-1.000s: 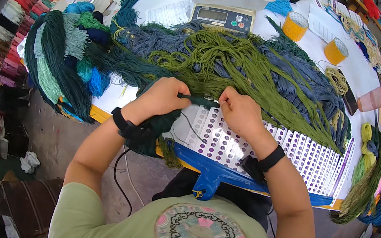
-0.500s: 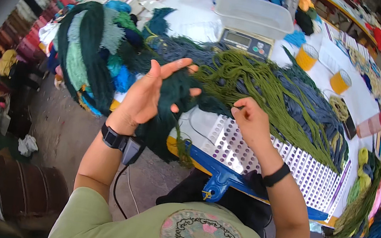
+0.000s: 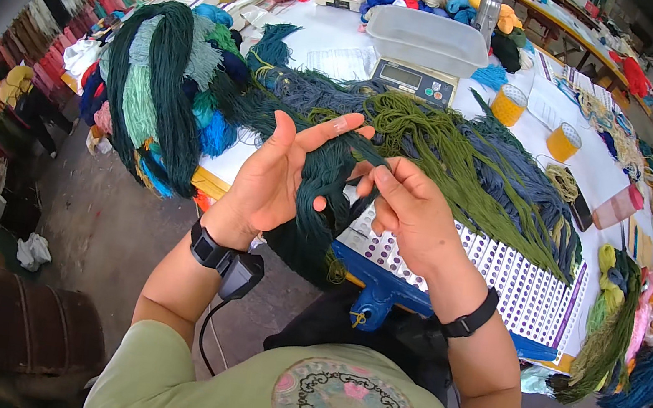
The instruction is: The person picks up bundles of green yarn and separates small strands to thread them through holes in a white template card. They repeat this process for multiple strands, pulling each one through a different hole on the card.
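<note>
Over the table (image 3: 317,42) edge, the left hand (image 3: 280,176) is spread wide with a dark green yarn hank (image 3: 318,203) draped across its palm; the right hand (image 3: 410,212) pinches its strands. Behind, two orange cups (image 3: 510,105) stand by a scale bearing a seemingly empty clear tray (image 3: 427,40)

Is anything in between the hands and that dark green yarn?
No, nothing visible. The dark green yarn drapes over the open left hand, and the right hand pinches its strands directly. The olive yarn lies behind them on the table.
</note>
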A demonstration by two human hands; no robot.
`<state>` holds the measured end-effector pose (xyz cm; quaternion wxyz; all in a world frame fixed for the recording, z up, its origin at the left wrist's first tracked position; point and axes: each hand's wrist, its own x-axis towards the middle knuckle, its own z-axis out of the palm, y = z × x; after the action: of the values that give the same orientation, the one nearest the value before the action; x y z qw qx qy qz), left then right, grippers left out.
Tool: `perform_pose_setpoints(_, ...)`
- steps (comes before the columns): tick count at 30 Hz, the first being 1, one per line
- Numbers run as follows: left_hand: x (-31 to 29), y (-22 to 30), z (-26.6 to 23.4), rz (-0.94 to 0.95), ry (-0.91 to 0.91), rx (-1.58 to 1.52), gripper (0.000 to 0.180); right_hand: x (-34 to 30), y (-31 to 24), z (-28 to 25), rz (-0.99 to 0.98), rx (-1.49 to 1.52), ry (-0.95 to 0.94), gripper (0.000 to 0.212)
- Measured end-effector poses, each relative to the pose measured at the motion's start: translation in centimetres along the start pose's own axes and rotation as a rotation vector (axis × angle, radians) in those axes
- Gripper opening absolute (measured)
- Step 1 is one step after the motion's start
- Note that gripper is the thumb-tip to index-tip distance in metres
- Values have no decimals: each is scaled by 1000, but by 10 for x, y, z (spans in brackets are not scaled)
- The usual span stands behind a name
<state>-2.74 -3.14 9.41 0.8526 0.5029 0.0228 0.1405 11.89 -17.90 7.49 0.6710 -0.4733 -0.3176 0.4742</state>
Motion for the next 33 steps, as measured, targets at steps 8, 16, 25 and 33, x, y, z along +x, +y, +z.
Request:
perform_pose_setpoints(8, -43, 15, -26, -164, -85, -178, 72, -36, -31, -56, -620, -483, 476, 23)
perform_pose_setpoints(16, -160, 91, -211, 321, 705, -331, 56, -217, -136, -328, -516, 35, 480, 17)
perform_pose_setpoints(25, -1, 1, -63, -40, 341, 140, 38, -78, -53, -213, -317, -1090, 627, 22)
perform_pose_setpoints(33, 110, -117, -30, -469, 122, 1236, 24, 20, 58, -128, -42, -1062, 151, 14)
